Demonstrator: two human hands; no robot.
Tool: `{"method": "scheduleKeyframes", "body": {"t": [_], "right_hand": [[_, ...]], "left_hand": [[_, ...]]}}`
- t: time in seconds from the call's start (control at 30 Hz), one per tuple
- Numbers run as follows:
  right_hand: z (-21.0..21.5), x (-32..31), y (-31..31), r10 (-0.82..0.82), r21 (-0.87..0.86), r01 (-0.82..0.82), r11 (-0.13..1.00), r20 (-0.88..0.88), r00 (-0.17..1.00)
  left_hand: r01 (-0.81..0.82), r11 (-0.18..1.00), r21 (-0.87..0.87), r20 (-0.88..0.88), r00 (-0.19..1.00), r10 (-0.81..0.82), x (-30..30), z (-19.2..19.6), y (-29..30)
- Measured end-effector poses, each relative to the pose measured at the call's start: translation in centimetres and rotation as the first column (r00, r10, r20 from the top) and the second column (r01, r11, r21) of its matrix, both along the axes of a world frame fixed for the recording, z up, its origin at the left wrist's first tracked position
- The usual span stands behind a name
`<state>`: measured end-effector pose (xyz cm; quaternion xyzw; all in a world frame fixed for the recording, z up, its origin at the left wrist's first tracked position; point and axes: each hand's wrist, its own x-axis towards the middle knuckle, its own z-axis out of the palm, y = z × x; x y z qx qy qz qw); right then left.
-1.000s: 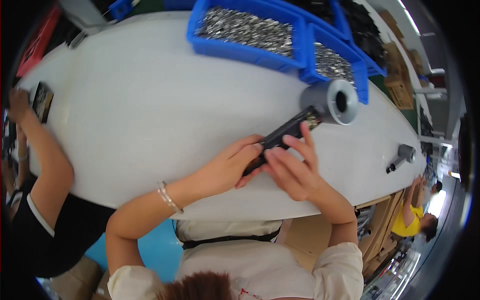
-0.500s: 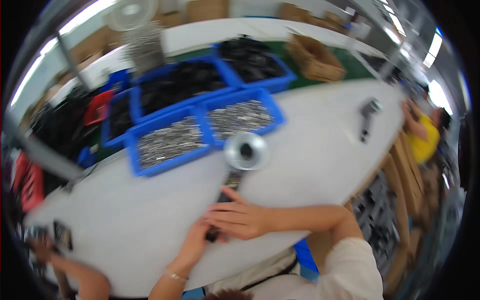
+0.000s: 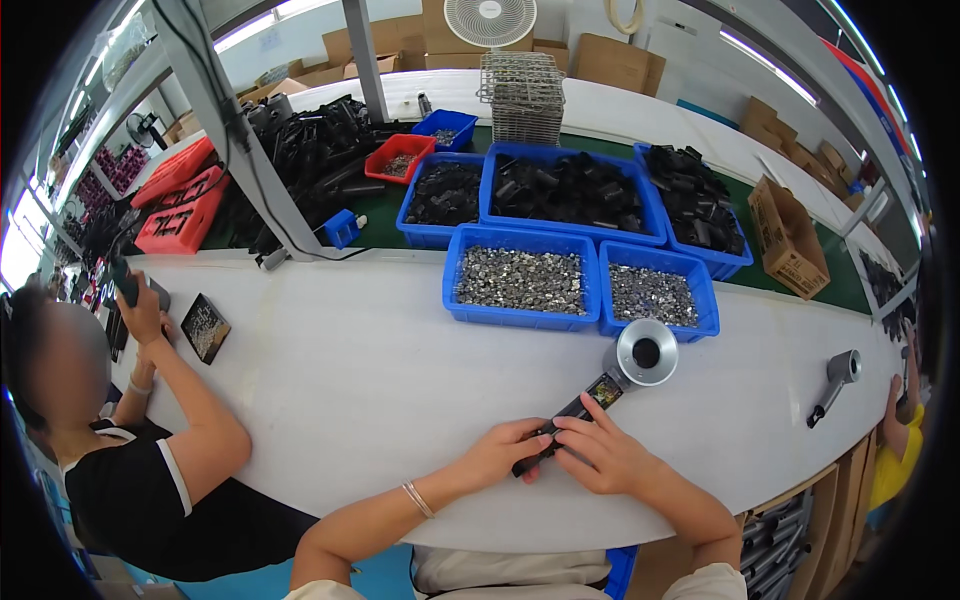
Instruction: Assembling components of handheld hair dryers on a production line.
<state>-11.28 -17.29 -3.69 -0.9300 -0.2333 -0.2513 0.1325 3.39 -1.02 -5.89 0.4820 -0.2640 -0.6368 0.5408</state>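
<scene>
A part-built hair dryer (image 3: 647, 353) lies slantwise over the white table in front of me. Its head is a round silver ring with a dark centre, and the black handle lies open, with wiring or a circuit board (image 3: 604, 391) showing inside. My left hand (image 3: 502, 452) grips the handle's lower end, thumb and fingers closed around it. Across the handle's middle bend the fingers of my right hand (image 3: 603, 457), pressing on its upper side. Whatever small part may sit under the fingertips is hidden.
Beyond the dryer stand blue bins (image 3: 523, 318) of small metal parts and larger bins (image 3: 655, 240) of black parts. A second dryer (image 3: 843, 368) lies at the right. A co-worker (image 3: 190, 430) works at the left beside a small black tray (image 3: 205, 330). A metal post (image 3: 235, 130) rises behind.
My view has swung to the left, so the bins and dryer appear further right and the co-worker shows more fully. Both hands stay on the dryer's handle.
</scene>
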Motion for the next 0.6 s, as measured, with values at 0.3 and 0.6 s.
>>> {"method": "scheduleKeyframes", "body": {"t": [0.3,0.6], "right_hand": [[0.88,-0.30,-0.23,-0.031,-0.155,0.023,0.988,-0.055,0.998],[0.67,-0.61,-0.42,-0.014,0.104,0.039,0.994,-0.234,0.972]], "left_hand": [[0.055,0.977,-0.204,0.503,0.862,0.057,-1.13,0.09,-0.07],[0.082,0.983,-0.165,0.483,0.876,0.008,-0.92,0.59,-0.34]]}}
